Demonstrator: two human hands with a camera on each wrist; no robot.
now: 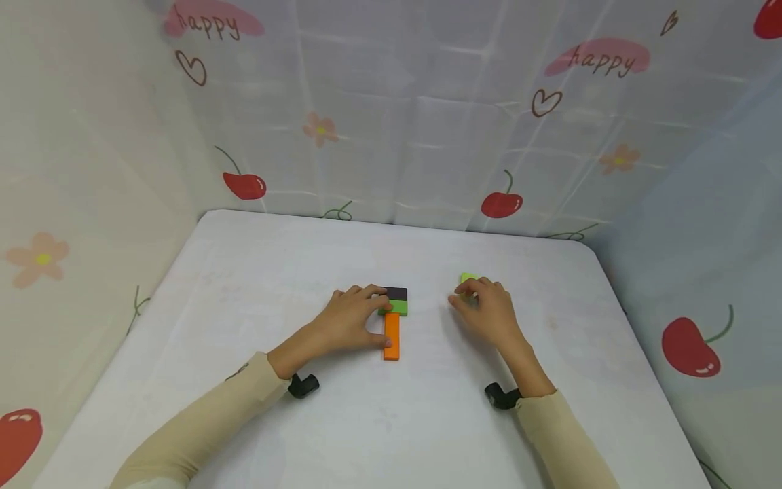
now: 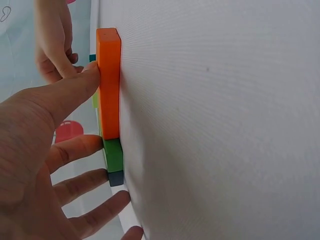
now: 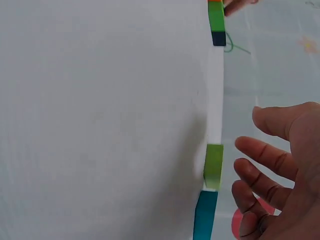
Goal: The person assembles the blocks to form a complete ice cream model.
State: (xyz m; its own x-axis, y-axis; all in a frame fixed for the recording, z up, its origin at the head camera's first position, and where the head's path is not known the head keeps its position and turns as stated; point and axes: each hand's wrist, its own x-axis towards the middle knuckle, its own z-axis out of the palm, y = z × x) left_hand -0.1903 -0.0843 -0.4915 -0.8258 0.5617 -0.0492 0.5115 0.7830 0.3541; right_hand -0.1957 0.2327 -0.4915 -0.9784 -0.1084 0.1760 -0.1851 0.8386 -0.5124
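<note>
My left hand (image 1: 345, 322) lies over three blocks joined end to end on the white table. Its thumb touches the orange block (image 1: 392, 336), a long bar pointing towards me. The index fingertip is at the green block (image 1: 398, 308), with the black block (image 1: 397, 293) just behind that. The other fingers are spread in the left wrist view. My right hand (image 1: 489, 312) hovers with loosely bent fingers and nothing in them. Close by are a lime green block (image 3: 214, 166) and a teal block (image 3: 205, 215); in the head view the hand hides the teal one.
The white table (image 1: 379, 428) reaches back to a pale curtain (image 1: 397, 163) printed with cherries, hearts and flowers. Similar cloth hangs along the left and right sides. A black wrist camera (image 1: 304, 386) sits on the left wrist, another camera (image 1: 501, 396) on the right.
</note>
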